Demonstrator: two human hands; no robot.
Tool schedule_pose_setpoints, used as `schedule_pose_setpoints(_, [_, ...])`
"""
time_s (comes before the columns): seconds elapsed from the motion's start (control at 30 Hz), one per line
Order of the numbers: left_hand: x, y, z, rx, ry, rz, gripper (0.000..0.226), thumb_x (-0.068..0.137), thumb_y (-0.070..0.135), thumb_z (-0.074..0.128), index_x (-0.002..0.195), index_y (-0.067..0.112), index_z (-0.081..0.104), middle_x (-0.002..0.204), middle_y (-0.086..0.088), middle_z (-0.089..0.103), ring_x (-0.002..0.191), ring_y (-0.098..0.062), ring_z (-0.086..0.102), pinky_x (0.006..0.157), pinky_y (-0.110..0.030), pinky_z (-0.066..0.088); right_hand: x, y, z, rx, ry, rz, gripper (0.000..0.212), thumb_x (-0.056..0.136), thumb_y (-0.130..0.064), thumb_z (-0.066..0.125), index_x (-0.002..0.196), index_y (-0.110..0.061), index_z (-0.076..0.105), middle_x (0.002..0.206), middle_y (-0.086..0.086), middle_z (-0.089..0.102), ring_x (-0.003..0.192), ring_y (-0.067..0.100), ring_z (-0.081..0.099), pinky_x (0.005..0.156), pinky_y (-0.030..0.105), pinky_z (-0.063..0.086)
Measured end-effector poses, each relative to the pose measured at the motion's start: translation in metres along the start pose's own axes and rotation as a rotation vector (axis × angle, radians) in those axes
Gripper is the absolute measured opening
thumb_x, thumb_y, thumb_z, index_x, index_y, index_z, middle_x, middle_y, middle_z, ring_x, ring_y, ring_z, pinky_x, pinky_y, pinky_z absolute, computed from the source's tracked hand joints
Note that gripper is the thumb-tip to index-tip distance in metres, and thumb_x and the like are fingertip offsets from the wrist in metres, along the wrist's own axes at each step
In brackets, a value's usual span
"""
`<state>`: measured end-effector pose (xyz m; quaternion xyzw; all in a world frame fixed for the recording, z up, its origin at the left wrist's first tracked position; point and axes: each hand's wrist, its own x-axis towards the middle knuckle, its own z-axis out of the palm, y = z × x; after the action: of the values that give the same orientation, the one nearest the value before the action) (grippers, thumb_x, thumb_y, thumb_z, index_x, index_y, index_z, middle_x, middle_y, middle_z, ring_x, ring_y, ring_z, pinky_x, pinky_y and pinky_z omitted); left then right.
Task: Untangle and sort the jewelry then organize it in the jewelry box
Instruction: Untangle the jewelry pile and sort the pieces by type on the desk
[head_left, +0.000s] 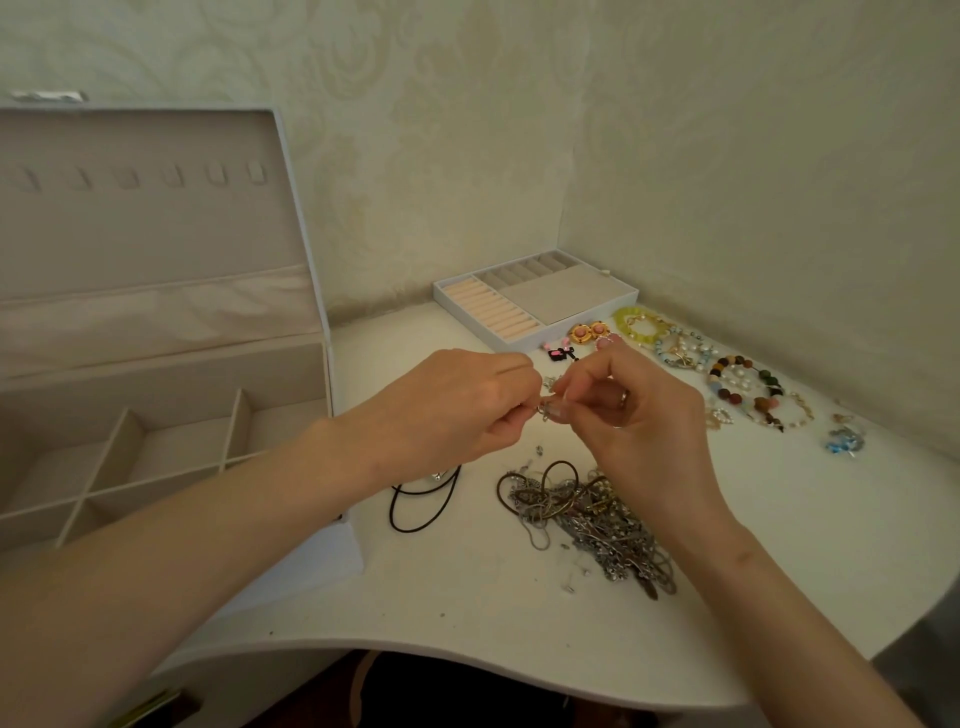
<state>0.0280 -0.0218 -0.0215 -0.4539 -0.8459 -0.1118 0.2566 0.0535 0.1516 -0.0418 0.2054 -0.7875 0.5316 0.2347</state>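
Observation:
My left hand (457, 410) and my right hand (639, 415) meet above the white table, and both pinch one small silver jewelry piece (546, 412) between their fingertips. Below them lies a tangled pile of silver and bronze chains (587, 514). A black cord necklace (421, 499) lies left of the pile. The open jewelry box (171, 441) stands at the left with bare compartments. Its removable tray (535, 301) sits at the back of the table. Beaded bracelets (743, 384) are laid out in a row at the right.
Gold and pink earrings (587, 332) and a small black and pink piece (561, 355) lie in front of the tray. A blue beaded piece (844, 439) rests far right. Small loose bits lie scattered around the pile. The table's curved front edge (467, 644) runs below my arms.

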Motion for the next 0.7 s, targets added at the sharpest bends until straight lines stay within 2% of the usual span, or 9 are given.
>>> schedule_pose_setpoints(0.1, [-0.0005, -0.0017, 0.0009, -0.011, -0.006, -0.012, 0.022, 0.079, 0.013, 0.041, 0.07, 0.007, 0.059, 0.062, 0.002, 0.05, 0.048, -0.015, 0.041, 0.04, -0.023, 0.037, -0.0004, 0.0024, 0.0009, -0.009, 0.005, -0.027, 0.044, 0.076, 0.016, 0.066, 0.07, -0.025, 0.053, 0.078, -0.002, 0.066, 0.073, 0.002, 0.068, 0.073, 0.006, 0.047])
schedule_pose_setpoints(0.23, [-0.0004, -0.0028, 0.0017, -0.018, -0.001, -0.017, 0.022, 0.08, 0.015, 0.041, 0.07, 0.007, 0.059, 0.063, 0.001, 0.05, 0.049, -0.015, 0.043, 0.04, -0.027, 0.039, -0.0006, 0.0057, 0.0008, -0.044, 0.001, -0.078, 0.045, 0.077, 0.018, 0.063, 0.072, -0.026, 0.052, 0.079, 0.005, 0.066, 0.073, 0.012, 0.067, 0.076, 0.005, 0.045])
schedule_pose_setpoints(0.33, [-0.0006, -0.0023, 0.0023, -0.009, 0.006, -0.006, 0.02, 0.08, 0.014, 0.042, 0.069, 0.007, 0.058, 0.062, 0.001, 0.05, 0.049, -0.015, 0.042, 0.04, -0.027, 0.039, -0.0011, 0.0056, 0.0009, -0.047, -0.012, -0.078, 0.041, 0.077, 0.018, 0.063, 0.072, -0.022, 0.053, 0.078, 0.006, 0.066, 0.071, 0.011, 0.066, 0.077, 0.002, 0.042])
schedule_pose_setpoints(0.5, [-0.0001, -0.0014, 0.0015, 0.013, 0.01, 0.014, 0.018, 0.078, 0.012, 0.043, 0.069, 0.009, 0.057, 0.062, 0.002, 0.049, 0.05, -0.011, 0.035, 0.04, -0.022, 0.033, -0.0012, 0.0002, 0.0006, 0.049, -0.008, 0.018, 0.041, 0.077, 0.015, 0.066, 0.068, -0.022, 0.052, 0.077, 0.004, 0.067, 0.073, 0.004, 0.068, 0.074, 0.001, 0.042])
schedule_pose_setpoints(0.6, [0.0, -0.0004, 0.001, 0.056, 0.014, 0.04, 0.022, 0.08, 0.012, 0.041, 0.069, 0.008, 0.06, 0.062, 0.001, 0.051, 0.047, -0.013, 0.037, 0.041, -0.02, 0.029, -0.0003, -0.0017, 0.0008, 0.164, -0.019, 0.121, 0.037, 0.077, 0.015, 0.067, 0.066, -0.017, 0.052, 0.076, 0.001, 0.069, 0.076, 0.004, 0.07, 0.07, 0.006, 0.047])
schedule_pose_setpoints(0.7, [-0.0004, -0.0004, 0.0017, 0.091, 0.006, 0.061, 0.026, 0.083, 0.014, 0.04, 0.07, 0.006, 0.061, 0.063, -0.001, 0.053, 0.046, -0.016, 0.044, 0.039, -0.021, 0.032, -0.0003, -0.0008, 0.0002, 0.178, -0.029, 0.149, 0.035, 0.076, 0.014, 0.068, 0.066, -0.015, 0.052, 0.077, 0.0, 0.069, 0.076, 0.008, 0.071, 0.07, 0.014, 0.053])
